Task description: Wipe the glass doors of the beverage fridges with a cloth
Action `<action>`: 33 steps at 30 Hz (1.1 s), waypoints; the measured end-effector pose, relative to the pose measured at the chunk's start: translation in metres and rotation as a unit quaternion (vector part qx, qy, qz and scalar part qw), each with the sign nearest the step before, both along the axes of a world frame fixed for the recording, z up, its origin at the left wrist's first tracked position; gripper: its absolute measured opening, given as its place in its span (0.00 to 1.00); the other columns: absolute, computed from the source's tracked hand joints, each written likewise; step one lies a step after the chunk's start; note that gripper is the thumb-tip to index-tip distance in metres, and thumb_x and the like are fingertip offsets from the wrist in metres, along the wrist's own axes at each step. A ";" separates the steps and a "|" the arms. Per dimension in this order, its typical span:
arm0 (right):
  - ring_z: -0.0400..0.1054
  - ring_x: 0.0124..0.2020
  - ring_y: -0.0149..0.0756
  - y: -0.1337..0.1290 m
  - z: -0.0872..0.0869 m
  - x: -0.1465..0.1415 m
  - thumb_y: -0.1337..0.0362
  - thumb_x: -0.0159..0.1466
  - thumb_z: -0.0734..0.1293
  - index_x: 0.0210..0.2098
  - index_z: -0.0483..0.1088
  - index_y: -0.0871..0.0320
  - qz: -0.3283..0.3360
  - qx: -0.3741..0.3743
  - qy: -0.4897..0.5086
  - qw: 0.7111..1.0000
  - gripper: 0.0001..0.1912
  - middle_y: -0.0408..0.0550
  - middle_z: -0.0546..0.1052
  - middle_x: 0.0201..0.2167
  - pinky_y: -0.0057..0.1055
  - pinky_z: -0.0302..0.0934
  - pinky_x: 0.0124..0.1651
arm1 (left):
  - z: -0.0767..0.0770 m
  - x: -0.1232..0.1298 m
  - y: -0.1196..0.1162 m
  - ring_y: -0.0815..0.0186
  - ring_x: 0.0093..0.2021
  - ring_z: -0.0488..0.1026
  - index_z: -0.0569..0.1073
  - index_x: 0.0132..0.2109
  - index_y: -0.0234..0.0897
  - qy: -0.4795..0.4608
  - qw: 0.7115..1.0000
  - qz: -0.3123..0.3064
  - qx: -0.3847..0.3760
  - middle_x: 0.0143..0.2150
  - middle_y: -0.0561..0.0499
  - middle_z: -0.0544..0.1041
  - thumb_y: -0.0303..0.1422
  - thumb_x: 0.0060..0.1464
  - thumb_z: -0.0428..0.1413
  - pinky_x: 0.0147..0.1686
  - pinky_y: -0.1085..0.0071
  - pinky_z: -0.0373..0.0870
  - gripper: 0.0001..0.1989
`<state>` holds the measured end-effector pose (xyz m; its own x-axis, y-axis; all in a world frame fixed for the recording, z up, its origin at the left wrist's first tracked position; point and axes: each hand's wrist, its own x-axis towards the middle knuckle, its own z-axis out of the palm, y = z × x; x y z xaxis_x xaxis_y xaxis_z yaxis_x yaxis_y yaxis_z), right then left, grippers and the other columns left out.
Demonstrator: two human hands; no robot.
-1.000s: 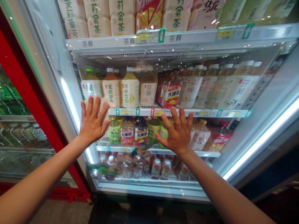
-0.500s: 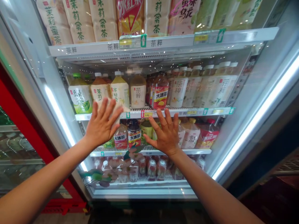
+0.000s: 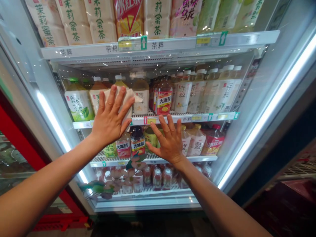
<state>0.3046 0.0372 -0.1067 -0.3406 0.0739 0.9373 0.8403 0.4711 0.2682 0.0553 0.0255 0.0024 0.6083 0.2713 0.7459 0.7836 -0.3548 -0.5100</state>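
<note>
My left hand [image 3: 110,115] lies with fingers spread over a white cloth [image 3: 128,93], which is flattened against the glass door [image 3: 98,68] of a drinks cooler. Cloth shows around the fingers; the part beneath the palm is hidden. Lower and to the right, my right hand [image 3: 169,141] has its fingers spread and palm toward the glass, with nothing in it. Behind the left hand stand tea bottles, among them a green-labelled bottle [image 3: 79,102]. A red-labelled bottle [image 3: 163,98] shows above the right fingertips.
Bright light strips [image 3: 53,121] run down both sides of the cooler. Flower decals [image 3: 137,161] sit low on the glass. Large bottles line the top shelf [image 3: 93,49]. A red-framed cooler [image 3: 55,204] adjoins at left.
My left hand and the cloth have moved up across the glass relative to the bottles. My right hand keeps nearly the same spot. The whole view has shifted slightly.
</note>
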 end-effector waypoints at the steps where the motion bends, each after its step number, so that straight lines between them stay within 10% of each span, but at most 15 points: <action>1: 0.34 0.78 0.50 0.000 0.000 0.000 0.45 0.67 0.67 0.77 0.39 0.49 0.000 0.001 0.000 1.000 0.48 0.45 0.38 0.78 0.61 0.34 0.77 | -0.018 0.000 -0.002 0.53 0.78 0.26 0.39 0.77 0.45 0.023 1.000 -0.006 0.003 0.79 0.53 0.28 0.44 0.67 0.48 0.76 0.46 0.25 0.39; 5: 0.33 0.78 0.50 0.000 0.001 0.001 0.45 0.67 0.67 0.77 0.38 0.50 0.001 -0.003 -0.004 1.000 0.49 0.47 0.38 0.78 0.61 0.35 0.77 | -0.101 -0.019 -0.018 0.59 0.78 0.32 0.48 0.76 0.42 0.192 0.981 -0.013 0.003 0.79 0.53 0.38 0.44 0.67 0.50 0.77 0.56 0.29 0.36; 7: 0.33 0.78 0.49 -0.001 0.001 0.001 0.45 0.67 0.67 0.77 0.38 0.51 0.002 -0.001 -0.004 1.000 0.49 0.47 0.38 0.78 0.60 0.34 0.77 | -0.108 -0.028 -0.022 0.60 0.78 0.33 0.50 0.75 0.45 0.222 0.975 -0.008 -0.003 0.79 0.55 0.41 0.45 0.66 0.51 0.77 0.56 0.30 0.36; 13: 0.34 0.78 0.50 0.000 0.001 0.000 0.46 0.67 0.68 0.76 0.41 0.51 0.007 0.008 0.000 1.000 0.48 0.48 0.40 0.78 0.60 0.33 0.77 | -0.001 -0.007 -0.007 0.55 0.78 0.26 0.40 0.76 0.46 0.056 0.998 0.022 0.029 0.79 0.51 0.33 0.44 0.67 0.50 0.76 0.46 0.26 0.39; 15: 0.35 0.78 0.50 0.000 0.000 0.000 0.46 0.67 0.68 0.76 0.41 0.51 0.005 0.008 0.002 1.000 0.48 0.48 0.42 0.78 0.61 0.35 0.77 | 0.005 0.001 -0.003 0.54 0.77 0.25 0.38 0.77 0.46 0.023 0.999 0.022 0.035 0.79 0.51 0.30 0.44 0.67 0.49 0.75 0.44 0.26 0.40; 22: 0.34 0.78 0.50 0.000 0.001 0.000 0.45 0.67 0.67 0.76 0.43 0.52 0.007 0.008 0.000 1.000 0.47 0.48 0.39 0.78 0.59 0.32 0.78 | -0.112 -0.023 -0.024 0.57 0.78 0.33 0.44 0.76 0.44 0.158 0.987 0.023 0.018 0.79 0.52 0.38 0.47 0.66 0.51 0.77 0.53 0.30 0.39; 24: 0.34 0.78 0.50 -0.001 0.001 0.000 0.46 0.67 0.68 0.76 0.43 0.52 0.009 0.007 -0.002 1.000 0.47 0.47 0.39 0.78 0.59 0.33 0.77 | -0.100 -0.031 -0.026 0.58 0.78 0.33 0.44 0.76 0.46 0.171 0.985 0.022 0.014 0.79 0.54 0.38 0.47 0.66 0.51 0.77 0.53 0.29 0.39; 30: 0.37 0.78 0.53 0.000 -0.001 0.000 0.47 0.65 0.70 0.76 0.41 0.47 0.009 -0.004 0.002 1.000 0.49 0.46 0.41 0.78 0.63 0.36 0.76 | 0.017 -0.036 -0.009 0.56 0.77 0.24 0.38 0.76 0.52 -0.006 0.999 0.043 0.012 0.79 0.54 0.31 0.45 0.67 0.49 0.74 0.44 0.20 0.39; 33: 0.39 0.77 0.55 0.003 -0.003 0.000 0.46 0.65 0.70 0.76 0.40 0.46 0.008 -0.008 0.008 1.000 0.50 0.45 0.41 0.78 0.64 0.37 0.76 | -0.006 -0.045 -0.009 0.55 0.77 0.24 0.38 0.76 0.50 -0.025 0.999 0.040 0.016 0.79 0.53 0.30 0.45 0.66 0.50 0.74 0.45 0.21 0.40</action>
